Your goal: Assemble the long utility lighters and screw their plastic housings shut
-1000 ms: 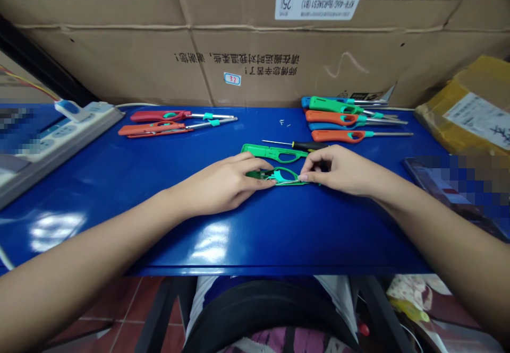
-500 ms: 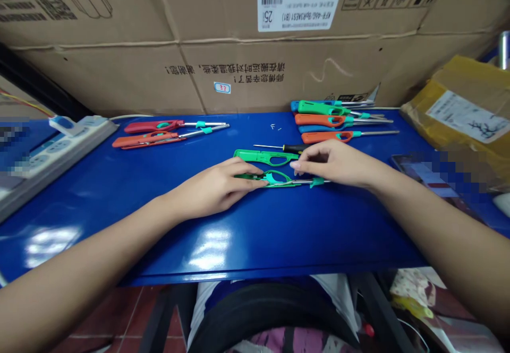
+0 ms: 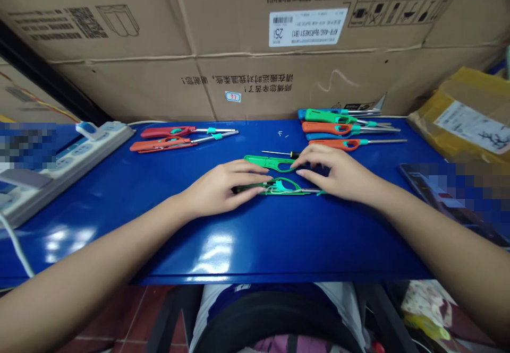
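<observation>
Green lighter body [image 3: 283,187] lay on your side of the screwdriver [image 3: 294,155], inner parts exposed. Your left hand [image 3: 227,186] was clamped on its handle end. A green half-shell [image 3: 269,163] lay between body and screwdriver; your right hand [image 3: 334,170] touched its looped end, grip undeterminable. Left of the screwdriver lay a red lighter [image 3: 167,131]; right of it, an orange lighter [image 3: 332,144].

Green lighter body [image 3: 282,186], innards bare, beside separate green shell [image 3: 271,161]
</observation>
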`<state>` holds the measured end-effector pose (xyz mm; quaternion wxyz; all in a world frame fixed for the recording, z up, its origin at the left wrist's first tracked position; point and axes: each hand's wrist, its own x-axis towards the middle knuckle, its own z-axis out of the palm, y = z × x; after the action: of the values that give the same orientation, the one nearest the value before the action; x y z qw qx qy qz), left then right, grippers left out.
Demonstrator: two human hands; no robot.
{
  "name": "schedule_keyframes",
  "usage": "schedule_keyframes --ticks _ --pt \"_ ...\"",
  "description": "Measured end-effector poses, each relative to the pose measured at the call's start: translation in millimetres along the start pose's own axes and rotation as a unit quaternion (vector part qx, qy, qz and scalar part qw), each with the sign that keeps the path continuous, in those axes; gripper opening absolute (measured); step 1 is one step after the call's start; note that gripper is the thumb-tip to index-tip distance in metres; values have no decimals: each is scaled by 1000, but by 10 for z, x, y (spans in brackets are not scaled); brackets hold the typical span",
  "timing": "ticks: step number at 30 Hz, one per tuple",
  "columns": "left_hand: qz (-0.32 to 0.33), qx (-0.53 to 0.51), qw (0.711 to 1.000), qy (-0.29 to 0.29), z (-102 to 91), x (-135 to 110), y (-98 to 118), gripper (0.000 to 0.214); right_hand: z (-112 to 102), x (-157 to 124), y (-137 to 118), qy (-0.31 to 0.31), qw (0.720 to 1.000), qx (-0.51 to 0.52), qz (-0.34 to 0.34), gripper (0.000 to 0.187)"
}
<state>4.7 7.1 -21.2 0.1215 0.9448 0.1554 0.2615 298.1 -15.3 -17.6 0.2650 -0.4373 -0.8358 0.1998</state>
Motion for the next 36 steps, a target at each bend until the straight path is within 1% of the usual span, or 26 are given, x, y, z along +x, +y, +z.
schedule_keyframes --ticks 1,3,6,9,11,14,16,17,19,21,24,26,27,33,36 --pt "-10 4 1000 14 -11 1 -7 27 5 -1 22 -3 1000 -21 -23 19" --pt "-27 21 999 35 -34 5 -26 27 15 -2 71 -15 998 -50 -46 16" --pt "-35 41 997 49 -59 12 -49 28 27 0 106 -14 996 -67 -56 5" --pt "-29 68 996 57 -66 14 -60 29 36 7 50 7 997 -58 -49 6" --pt "-21 97 994 54 -71 12 -64 32 45 12 -22 40 999 -9 -18 8" --pt "-6 137 989 45 -100 9 -68 36 67 20 -119 75 987 126 64 20" --pt "1 147 989 36 -135 6 -62 36 86 22 -155 72 970 204 108 28" --pt "4 144 989 27 -156 3 -57 35 97 20 -165 68 963 230 119 30" --pt "11 126 992 0 -200 -3 -44 35 117 7 -175 57 958 254 118 32" --pt "18 100 994 -31 -241 -12 -33 36 129 -15 -184 44 970 225 85 34" --pt "17 78 994 -68 -279 -26 -28 36 127 -45 -200 12 996 93 6 34" --pt "10 80 993 -85 -285 -30 -31 36 121 -52 -207 -8 999 23 -34 35" --pt "5 82 992 -92 -283 -30 -32 36 119 -52 -208 -13 999 4 -43 35" --pt "-24 94 988 -120 -261 -18 -27 36 153 -34 -182 -28 998 -8 -53 28" --pt "-43 101 985 -133 -257 -17 -20 34 174 -35 -154 -39 997 -17 -58 27"
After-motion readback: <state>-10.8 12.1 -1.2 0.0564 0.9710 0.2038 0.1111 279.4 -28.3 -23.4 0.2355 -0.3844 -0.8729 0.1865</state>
